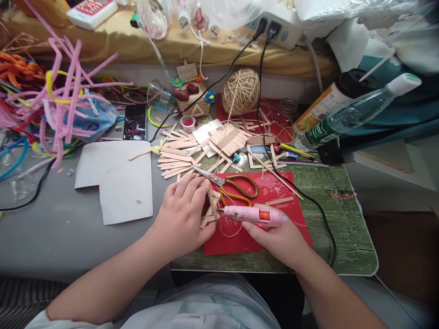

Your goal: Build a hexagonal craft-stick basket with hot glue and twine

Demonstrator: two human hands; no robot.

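Observation:
My left hand (183, 214) is curled over a small frame of wooden craft sticks (211, 208), holding it down on a red mat (270, 192). My right hand (279, 235) grips a pink glue gun (252, 214), whose nozzle points left and touches the stick frame. The gun's black cord (318, 210) runs off to the right and back to a power strip (284, 32). Orange-handled scissors (233, 185) lie just beyond the hands.
Loose craft sticks (178, 160) and a ball of twine (241, 90) lie behind the mat. A white card (118, 180), a phone (135, 122) and a heap of pipe cleaners (51, 105) are at left. Two bottles (346, 114) lean at right near the table edge.

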